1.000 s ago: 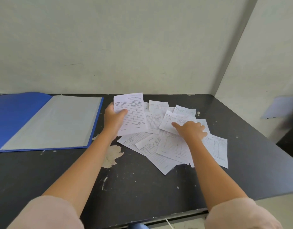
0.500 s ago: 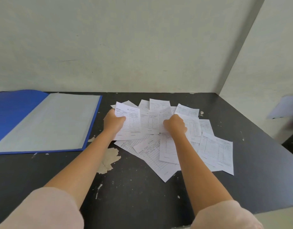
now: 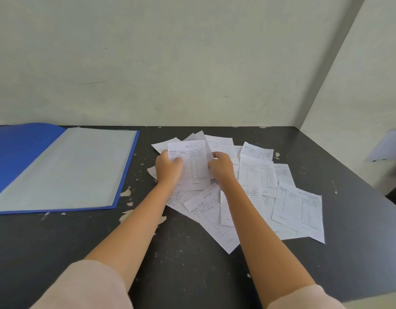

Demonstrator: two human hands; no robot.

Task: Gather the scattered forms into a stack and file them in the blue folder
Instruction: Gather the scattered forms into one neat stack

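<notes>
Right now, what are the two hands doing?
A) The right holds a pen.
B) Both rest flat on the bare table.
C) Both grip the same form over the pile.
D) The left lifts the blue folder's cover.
C: the left hand and the right hand grip opposite side edges of the held form above the scattered forms; the blue folder lies open to the left, apart from both.

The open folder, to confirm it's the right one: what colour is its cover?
The folder is blue, clearest in the head view.
</notes>
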